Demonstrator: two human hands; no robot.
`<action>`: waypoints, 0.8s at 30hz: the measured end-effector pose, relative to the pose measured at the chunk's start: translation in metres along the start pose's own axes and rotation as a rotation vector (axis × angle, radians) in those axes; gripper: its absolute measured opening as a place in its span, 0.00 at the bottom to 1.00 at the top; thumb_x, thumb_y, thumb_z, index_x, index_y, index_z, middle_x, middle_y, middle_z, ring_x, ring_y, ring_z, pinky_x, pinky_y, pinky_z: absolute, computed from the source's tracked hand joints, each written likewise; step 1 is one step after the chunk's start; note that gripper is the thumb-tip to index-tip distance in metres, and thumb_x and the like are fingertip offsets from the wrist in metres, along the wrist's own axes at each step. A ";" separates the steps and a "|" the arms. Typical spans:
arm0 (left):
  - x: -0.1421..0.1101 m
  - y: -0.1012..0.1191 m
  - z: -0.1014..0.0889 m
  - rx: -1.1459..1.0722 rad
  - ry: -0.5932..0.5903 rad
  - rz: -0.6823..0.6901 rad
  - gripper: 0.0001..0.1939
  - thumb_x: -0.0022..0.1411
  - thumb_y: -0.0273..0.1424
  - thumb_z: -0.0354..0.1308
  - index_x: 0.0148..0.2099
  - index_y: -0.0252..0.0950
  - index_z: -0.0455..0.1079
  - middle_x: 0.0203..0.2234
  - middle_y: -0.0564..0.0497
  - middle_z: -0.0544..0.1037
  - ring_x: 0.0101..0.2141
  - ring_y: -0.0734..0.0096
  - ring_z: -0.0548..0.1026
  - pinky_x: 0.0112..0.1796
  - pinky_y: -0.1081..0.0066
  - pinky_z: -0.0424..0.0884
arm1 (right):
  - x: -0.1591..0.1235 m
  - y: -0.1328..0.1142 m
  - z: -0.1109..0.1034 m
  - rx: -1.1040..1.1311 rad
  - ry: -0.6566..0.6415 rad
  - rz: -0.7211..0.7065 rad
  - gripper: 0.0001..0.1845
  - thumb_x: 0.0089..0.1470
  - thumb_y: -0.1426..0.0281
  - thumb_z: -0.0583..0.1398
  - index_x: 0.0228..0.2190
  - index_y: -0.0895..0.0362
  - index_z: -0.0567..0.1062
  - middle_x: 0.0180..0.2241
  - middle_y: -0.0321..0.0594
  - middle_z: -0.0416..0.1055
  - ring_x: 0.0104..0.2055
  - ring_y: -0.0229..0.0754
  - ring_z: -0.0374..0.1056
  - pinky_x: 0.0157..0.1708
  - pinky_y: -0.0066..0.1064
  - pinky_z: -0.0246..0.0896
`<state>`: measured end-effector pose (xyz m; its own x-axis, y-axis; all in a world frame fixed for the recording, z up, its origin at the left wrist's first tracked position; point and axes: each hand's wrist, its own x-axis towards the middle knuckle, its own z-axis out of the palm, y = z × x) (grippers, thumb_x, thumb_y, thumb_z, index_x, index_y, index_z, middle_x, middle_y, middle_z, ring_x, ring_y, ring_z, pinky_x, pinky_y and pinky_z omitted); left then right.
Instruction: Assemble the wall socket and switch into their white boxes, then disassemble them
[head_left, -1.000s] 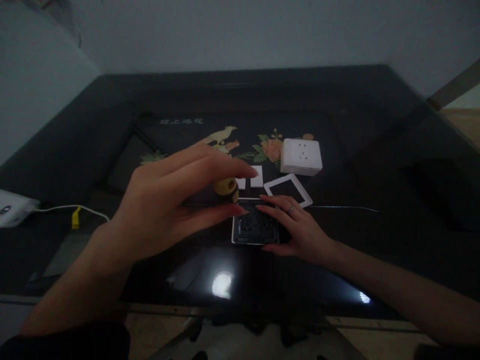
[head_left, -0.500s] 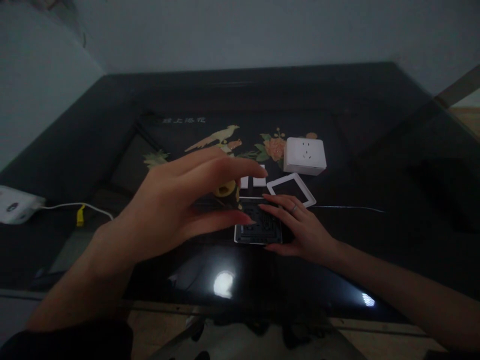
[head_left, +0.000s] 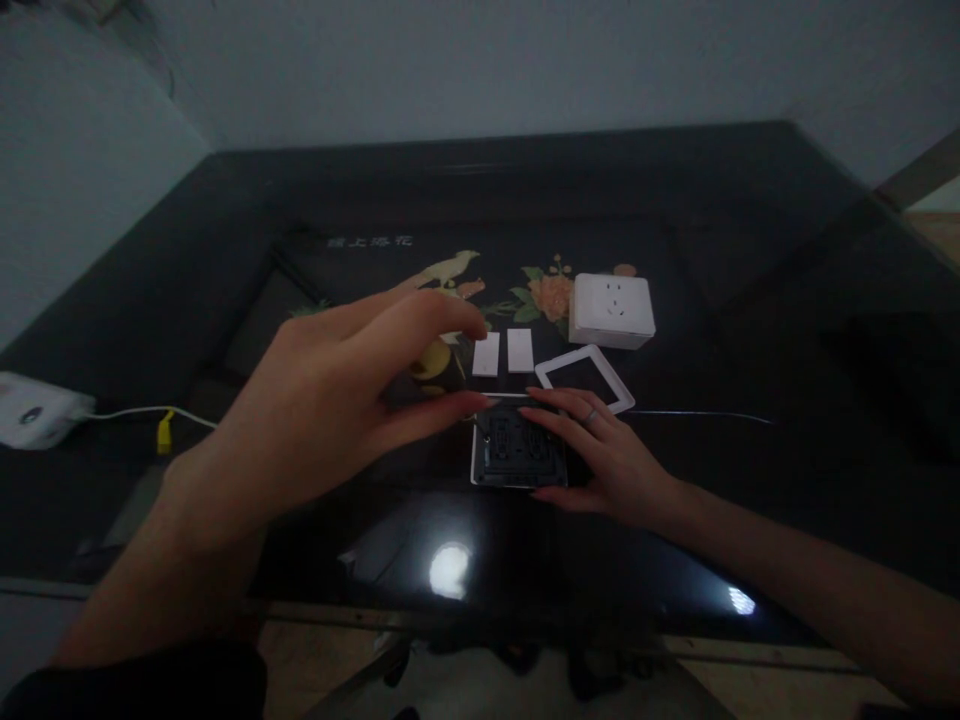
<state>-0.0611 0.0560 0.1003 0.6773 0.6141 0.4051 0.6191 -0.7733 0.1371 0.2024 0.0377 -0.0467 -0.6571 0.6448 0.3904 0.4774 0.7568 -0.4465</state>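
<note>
A screwdriver (head_left: 432,362) with a yellow and black handle is held in my left hand (head_left: 337,390), between thumb and curled fingers. Much of its handle is hidden by the hand. Its thin tip comes down at the left part of a square switch panel (head_left: 517,455), black face up with a white edge. My right hand (head_left: 600,455), with a ring on one finger, grips this panel by its right side, thumb at the near edge and fingers across the far edge. Beyond the panel lie two small white rectangular plates (head_left: 486,354) (head_left: 520,350) and an empty white square frame (head_left: 585,372).
A white box-shaped socket (head_left: 613,308) stands behind the frame. At far left a white device (head_left: 41,410) has a white cable (head_left: 135,410) with a yellow tag (head_left: 164,432). The glossy dark tabletop (head_left: 720,270) carries a bird-and-flower picture and ends at the front edge.
My left hand has shifted slightly left and turned, and the screwdriver's handle leans further left. Both small white plates now show fully. My right hand keeps its grip on the switch panel.
</note>
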 end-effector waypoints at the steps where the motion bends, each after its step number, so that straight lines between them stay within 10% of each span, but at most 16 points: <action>1: 0.000 0.000 0.000 -0.003 -0.019 -0.005 0.15 0.66 0.31 0.59 0.53 0.34 0.67 0.46 0.48 0.77 0.46 0.67 0.77 0.47 0.75 0.71 | 0.000 0.000 0.000 0.001 -0.003 0.003 0.39 0.54 0.55 0.63 0.61 0.54 0.59 0.59 0.55 0.61 0.59 0.59 0.59 0.53 0.57 0.64; 6: -0.007 -0.003 -0.011 -0.125 -0.193 -0.083 0.35 0.65 0.30 0.57 0.70 0.40 0.47 0.52 0.50 0.75 0.47 0.68 0.76 0.55 0.72 0.67 | 0.000 0.000 0.000 0.009 -0.005 0.008 0.39 0.54 0.55 0.63 0.62 0.53 0.57 0.60 0.54 0.61 0.61 0.60 0.58 0.54 0.58 0.63; 16: 0.000 0.000 -0.004 -0.155 -0.047 -0.023 0.19 0.62 0.36 0.64 0.52 0.36 0.67 0.44 0.52 0.78 0.44 0.71 0.77 0.46 0.78 0.70 | 0.000 -0.001 0.001 -0.008 0.010 -0.010 0.38 0.54 0.55 0.63 0.61 0.56 0.59 0.59 0.55 0.62 0.62 0.59 0.56 0.55 0.58 0.62; 24: -0.006 -0.002 -0.012 -0.168 -0.207 -0.050 0.21 0.63 0.28 0.61 0.57 0.40 0.62 0.44 0.57 0.75 0.40 0.78 0.76 0.45 0.82 0.68 | 0.001 0.001 -0.001 0.017 -0.027 -0.015 0.45 0.50 0.47 0.63 0.63 0.53 0.58 0.61 0.55 0.59 0.62 0.61 0.56 0.55 0.59 0.61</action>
<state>-0.0714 0.0522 0.1079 0.7250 0.6582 0.2026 0.5910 -0.7457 0.3077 0.2027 0.0387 -0.0458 -0.6798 0.6298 0.3758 0.4570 0.7645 -0.4546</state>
